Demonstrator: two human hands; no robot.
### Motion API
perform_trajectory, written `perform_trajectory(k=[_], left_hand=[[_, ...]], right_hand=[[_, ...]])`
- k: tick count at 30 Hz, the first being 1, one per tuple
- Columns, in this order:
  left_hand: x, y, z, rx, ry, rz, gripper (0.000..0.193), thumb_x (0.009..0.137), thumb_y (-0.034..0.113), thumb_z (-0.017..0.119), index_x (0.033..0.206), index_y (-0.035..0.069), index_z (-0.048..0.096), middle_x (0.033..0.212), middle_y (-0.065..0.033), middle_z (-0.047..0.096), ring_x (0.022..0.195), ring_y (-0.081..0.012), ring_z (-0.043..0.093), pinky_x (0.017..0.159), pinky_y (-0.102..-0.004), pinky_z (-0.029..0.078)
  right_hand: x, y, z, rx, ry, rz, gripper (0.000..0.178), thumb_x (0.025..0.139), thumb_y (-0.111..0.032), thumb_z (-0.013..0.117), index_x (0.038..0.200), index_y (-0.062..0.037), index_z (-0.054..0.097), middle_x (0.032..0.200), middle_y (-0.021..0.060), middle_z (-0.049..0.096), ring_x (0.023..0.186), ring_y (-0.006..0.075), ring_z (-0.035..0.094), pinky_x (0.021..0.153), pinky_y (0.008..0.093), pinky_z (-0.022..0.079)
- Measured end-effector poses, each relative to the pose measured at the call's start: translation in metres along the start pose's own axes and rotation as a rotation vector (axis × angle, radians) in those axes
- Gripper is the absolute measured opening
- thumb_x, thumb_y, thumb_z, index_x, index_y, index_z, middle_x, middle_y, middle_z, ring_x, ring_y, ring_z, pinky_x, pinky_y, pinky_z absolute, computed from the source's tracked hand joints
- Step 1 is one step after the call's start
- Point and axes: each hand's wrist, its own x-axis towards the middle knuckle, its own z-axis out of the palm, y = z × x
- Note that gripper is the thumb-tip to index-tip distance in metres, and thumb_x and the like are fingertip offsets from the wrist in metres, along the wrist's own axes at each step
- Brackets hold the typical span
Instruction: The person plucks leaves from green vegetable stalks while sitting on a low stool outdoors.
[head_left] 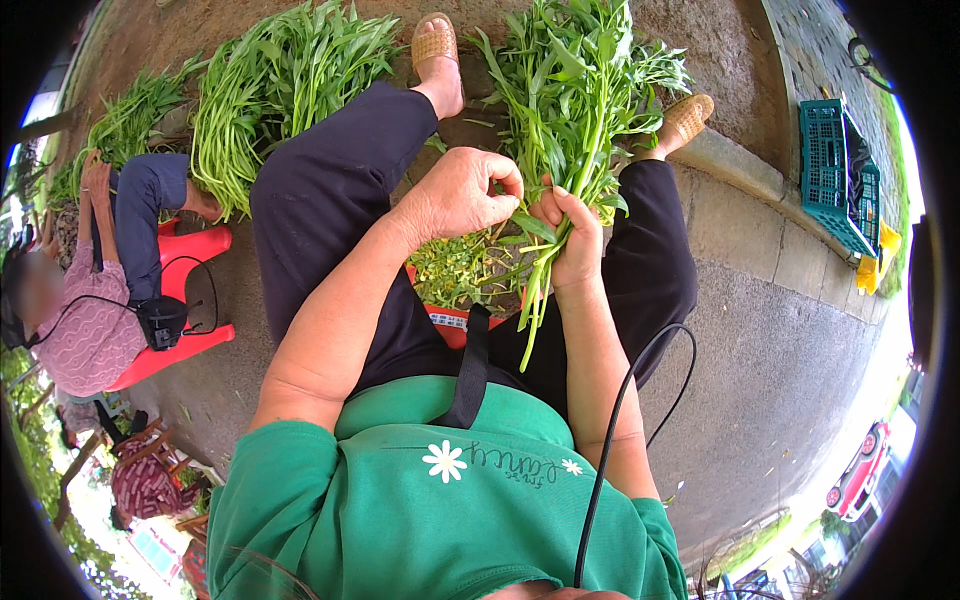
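A bunch of long-stemmed leafy greens, looking like water spinach [600, 115], is gripped in my right hand [577, 238], its fingers closed round the stems. The leaves fan out beyond the fist, and the pale stem ends hang toward my lap. Just left of it, my left hand [465, 195] is closed in a pinch, thumb against the curled forefinger, close to the leaves by the stems. Whatever those fingertips hold is too small to make out. Beneath my hands, a heap of plucked leaves and stem bits [455, 268] lies on the ground between my legs.
Large piles of the same greens [290, 85] lie ahead on the left. A person [95, 320] sits on a red plastic stool [190, 262] at left. Teal crates [838, 180] and a yellow object [880, 258] stand by the kerb at right. A black cable [610, 440] loops past my right arm.
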Motion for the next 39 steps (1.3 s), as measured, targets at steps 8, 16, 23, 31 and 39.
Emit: perform_trajectory(k=[8,16,23,31,39], left_hand=[[0.001,-0.004,0.001,0.204,0.276,0.196,0.005,0.071,0.002,0.058,0.074,0.001,0.055,0.067,-0.0050,0.053,0.056,-0.0115,0.052,0.055,-0.0258,0.044],[-0.002,-0.001,0.001,-0.021,0.293,0.091,0.002,0.071,0.002,0.055,0.073,0.001,0.054,0.061,-0.0002,0.050,0.055,-0.0067,0.046,0.054,-0.0226,0.040],[-0.002,-0.003,0.000,-0.020,0.328,0.088,0.002,0.072,0.002,0.055,0.075,0.002,0.056,0.059,0.0021,0.048,0.053,-0.0042,0.043,0.051,-0.0211,0.038],[-0.014,-0.002,-0.013,0.002,0.228,-0.031,0.008,0.074,0.008,0.058,0.072,0.001,0.059,0.058,0.0008,0.050,0.053,-0.0050,0.045,0.050,-0.0224,0.039],[-0.027,-0.006,-0.017,0.368,-0.235,-0.210,0.021,0.072,0.020,0.065,0.087,0.005,0.066,0.077,-0.0130,0.064,0.072,-0.0273,0.061,0.068,-0.0339,0.048]], right_hand=[[-0.003,-0.002,0.003,-0.088,0.039,-0.007,0.020,0.082,-0.013,0.055,0.096,0.0014,0.056,0.058,-0.0016,0.042,0.049,0.0104,0.039,0.043,0.0242,0.034],[-0.002,-0.001,0.004,-0.051,0.005,-0.013,0.020,0.082,-0.013,0.055,0.096,0.0016,0.056,0.058,-0.0011,0.041,0.048,0.0110,0.040,0.042,0.0247,0.035],[-0.002,-0.001,0.002,-0.060,0.040,0.001,0.020,0.081,-0.012,0.055,0.095,0.0016,0.057,0.058,-0.0017,0.041,0.053,0.0100,0.039,0.044,0.0237,0.034],[-0.001,-0.002,0.002,-0.068,0.018,-0.014,0.020,0.081,-0.012,0.055,0.095,0.0012,0.058,0.058,-0.0016,0.041,0.054,0.0101,0.038,0.048,0.0229,0.033],[0.000,0.000,0.000,-0.050,0.020,-0.005,0.020,0.080,-0.012,0.056,0.096,0.0008,0.058,0.059,-0.0016,0.042,0.054,0.0105,0.038,0.048,0.0240,0.033]])
